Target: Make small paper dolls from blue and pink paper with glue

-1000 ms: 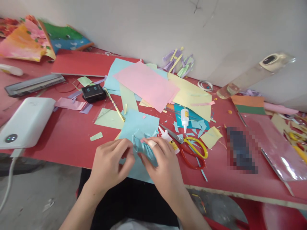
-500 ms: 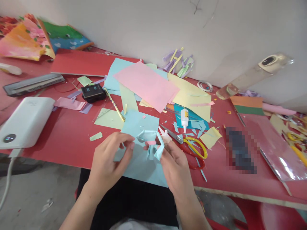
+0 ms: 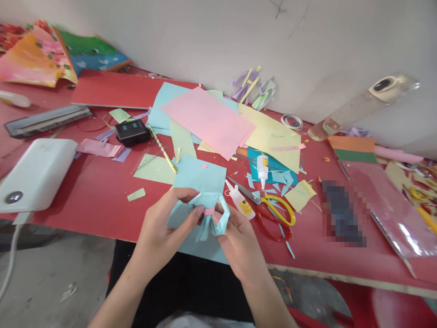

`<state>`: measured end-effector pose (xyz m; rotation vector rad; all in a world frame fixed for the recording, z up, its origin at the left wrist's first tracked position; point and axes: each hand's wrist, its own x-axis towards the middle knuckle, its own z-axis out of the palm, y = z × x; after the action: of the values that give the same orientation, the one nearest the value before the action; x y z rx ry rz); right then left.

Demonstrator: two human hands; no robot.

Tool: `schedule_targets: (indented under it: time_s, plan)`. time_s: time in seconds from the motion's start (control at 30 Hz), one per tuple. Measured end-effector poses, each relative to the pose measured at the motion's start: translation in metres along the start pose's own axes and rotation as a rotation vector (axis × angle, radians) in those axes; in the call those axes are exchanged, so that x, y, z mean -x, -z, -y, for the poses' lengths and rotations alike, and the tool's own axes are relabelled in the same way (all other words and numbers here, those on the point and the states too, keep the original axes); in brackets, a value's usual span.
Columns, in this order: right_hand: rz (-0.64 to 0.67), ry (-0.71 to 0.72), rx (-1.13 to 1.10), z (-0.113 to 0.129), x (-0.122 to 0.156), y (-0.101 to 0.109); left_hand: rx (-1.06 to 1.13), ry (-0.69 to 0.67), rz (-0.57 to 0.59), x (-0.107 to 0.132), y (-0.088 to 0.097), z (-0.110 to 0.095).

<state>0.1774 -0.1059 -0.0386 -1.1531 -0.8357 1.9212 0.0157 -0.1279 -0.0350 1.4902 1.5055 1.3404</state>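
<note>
My left hand (image 3: 164,232) and my right hand (image 3: 237,239) together pinch a small light-blue paper craft (image 3: 211,214) with looped strips and a pink band at its middle. They hold it just above the near edge of the red table (image 3: 99,196). Under the craft lies a light-blue paper sheet (image 3: 198,175). A small glue bottle (image 3: 240,200) lies right beside my right hand, with yellow-and-red scissors (image 3: 273,212) next to it.
Pink (image 3: 208,120), yellow and blue sheets cover the table's middle, with a second upright glue bottle (image 3: 262,169). A white device (image 3: 36,175) and black box (image 3: 132,132) sit left. Paper scraps, a tape ring (image 3: 292,121) and a clear bottle (image 3: 362,107) lie right.
My hands drew together around the blue craft. The right hand moved left, off the glue bottle, and the left fingers now pinch the craft's pink band.
</note>
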Motion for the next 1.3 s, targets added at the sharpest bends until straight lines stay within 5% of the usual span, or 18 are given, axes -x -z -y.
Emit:
schedule_targets:
  time_s: [0.4,0.63,0.83,1.03,1.13,1.3]
  plan:
    - [-0.117,0.101,0.011,0.002,0.001,-0.005,-0.092,-0.006,0.077,-0.003,-0.005,-0.004]
    - [-0.077,0.124,0.041,0.002,0.003,-0.004,-0.122,-0.043,0.076,-0.004,-0.004,0.001]
    - [-0.164,0.316,0.141,0.01,0.003,0.006,-0.069,0.046,0.175,-0.018,0.004,-0.007]
    - [-0.272,0.511,0.353,0.02,0.005,0.04,-0.064,0.113,0.451,-0.049,0.029,-0.014]
    - [-0.305,0.596,0.546,0.031,0.007,0.055,-0.123,0.03,0.544,-0.075,0.035,-0.024]
    - [-0.138,0.717,0.896,0.057,0.001,0.061,-0.115,-0.091,0.673,-0.118,0.027,-0.031]
